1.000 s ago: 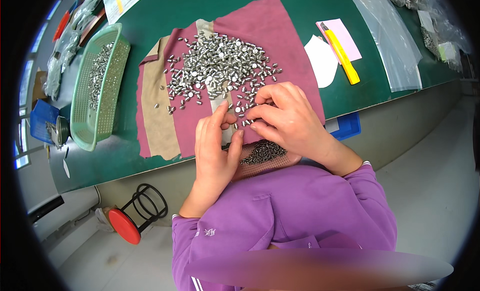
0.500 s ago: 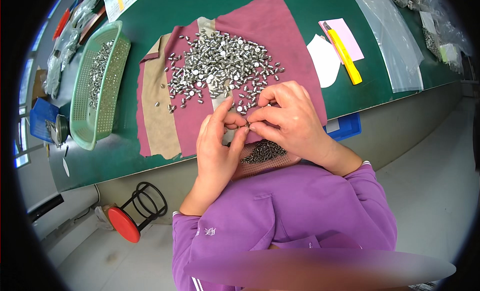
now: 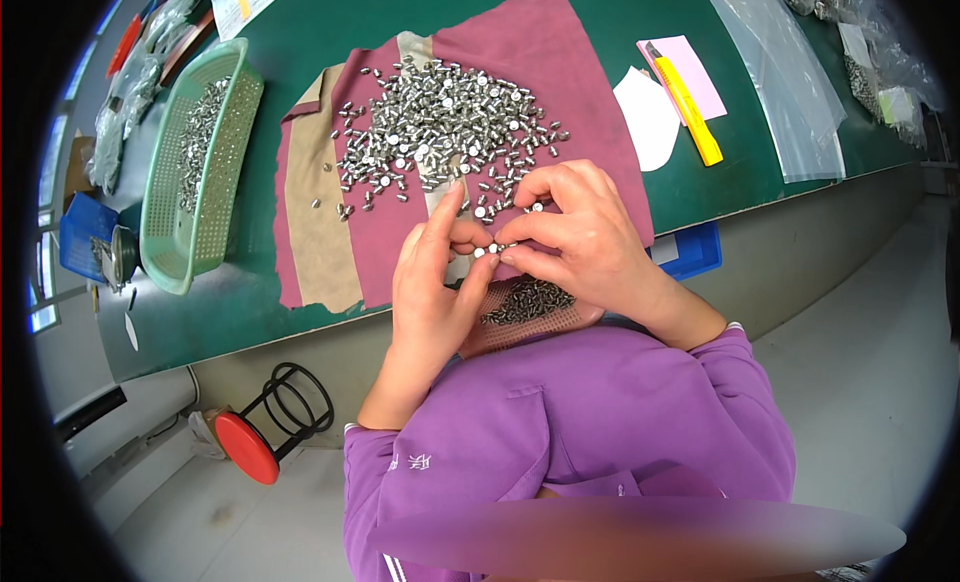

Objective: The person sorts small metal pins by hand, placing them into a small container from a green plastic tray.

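Note:
My left hand [image 3: 428, 282] and my right hand [image 3: 592, 244] meet fingertip to fingertip above the near edge of a maroon and tan cloth [image 3: 590, 92]. Each is closed in a pinch on tiny metal pieces with white round ends [image 3: 492, 250]; the fingers partly cover them. Another white end [image 3: 537, 208] shows by the curled fingers of my right hand. Beyond my hands a heap of small silvery cylindrical metal pieces [image 3: 450, 112] spreads over the cloth. Just below my hands, a pink perforated basket [image 3: 540, 332] holds many dark, thin metal parts [image 3: 530, 302].
A green perforated basket [image 3: 156, 212] with metal pieces stands at the left. A yellow utility knife [image 3: 690, 112] lies on pink paper [image 3: 700, 72] at the right, near clear plastic bags [image 3: 785, 92]. Below the table's left edge stands a red-seated stool [image 3: 247, 448].
White round ends have come into view between my fingertips, where a darker bit showed before. Another white end now shows at my right hand's curled fingers. Both hands have barely shifted.

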The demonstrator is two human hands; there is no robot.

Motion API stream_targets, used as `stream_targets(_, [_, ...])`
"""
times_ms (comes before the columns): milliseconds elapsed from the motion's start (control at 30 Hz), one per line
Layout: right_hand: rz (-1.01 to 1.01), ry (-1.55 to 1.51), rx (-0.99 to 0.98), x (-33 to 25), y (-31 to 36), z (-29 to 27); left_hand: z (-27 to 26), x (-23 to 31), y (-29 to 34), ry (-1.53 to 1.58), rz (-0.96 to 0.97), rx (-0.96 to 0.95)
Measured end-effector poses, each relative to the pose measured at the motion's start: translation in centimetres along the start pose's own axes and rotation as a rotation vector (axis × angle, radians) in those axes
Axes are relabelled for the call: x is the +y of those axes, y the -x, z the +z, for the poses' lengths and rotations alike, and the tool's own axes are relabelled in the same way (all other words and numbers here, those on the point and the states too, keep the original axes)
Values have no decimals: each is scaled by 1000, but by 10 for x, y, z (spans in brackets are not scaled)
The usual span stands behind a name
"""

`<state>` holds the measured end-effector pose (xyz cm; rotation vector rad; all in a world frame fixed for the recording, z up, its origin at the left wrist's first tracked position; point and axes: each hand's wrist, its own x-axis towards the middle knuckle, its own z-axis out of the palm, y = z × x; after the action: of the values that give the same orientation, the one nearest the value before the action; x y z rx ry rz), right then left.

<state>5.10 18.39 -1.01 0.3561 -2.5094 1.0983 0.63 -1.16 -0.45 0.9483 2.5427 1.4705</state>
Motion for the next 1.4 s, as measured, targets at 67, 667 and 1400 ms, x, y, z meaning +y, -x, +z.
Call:
stream_targets(67, [-28,7,-2,1,1,0,0,-1,0,-4,1,-29])
stream_targets(667, [-21,135,47,2,-12,-2,5,-1,-16,-167,122,6])
stream_targets(1400, [-80,58,-80,1,-16,-8,-3,-4,-1,-81,60,39])
